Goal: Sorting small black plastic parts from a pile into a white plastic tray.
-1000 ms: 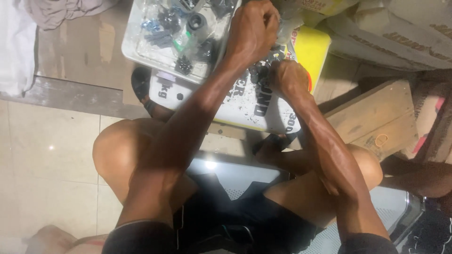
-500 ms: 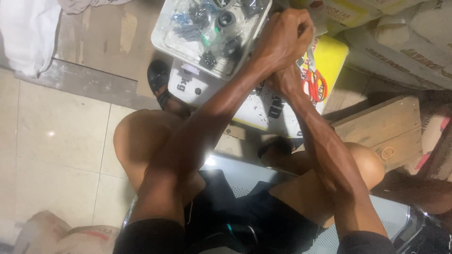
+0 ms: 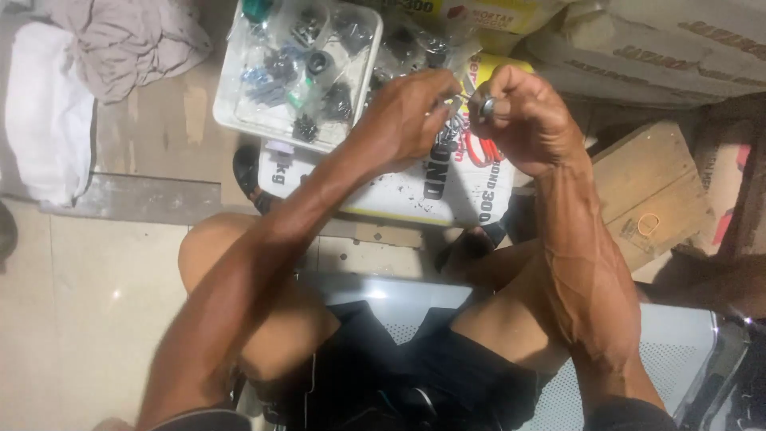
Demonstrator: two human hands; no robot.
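My right hand [image 3: 523, 120] is clenched around a small round metal part [image 3: 484, 104], a ring or nut that shows between thumb and forefinger. My left hand [image 3: 411, 116] is right beside it, fingers pinched on a small thin metal piece [image 3: 456, 100] that meets the ring. Both hands hover above a white and yellow printed box [image 3: 399, 191]. Behind them a clear plastic tray [image 3: 239, 120] holds several small dark parts in bags.
White and grey cloths [image 3: 56, 104] lie at the left on the floor. A wooden block [image 3: 650, 195] sits at the right, with cardboard boxes [image 3: 638, 48] behind it. I sit on a pale perforated seat [image 3: 678, 359], knees apart, over tiled floor [image 3: 88, 303].
My hands have drawn back from the tray toward me and come slightly apart. The ring in my right hand is now visible. The camera has shifted.
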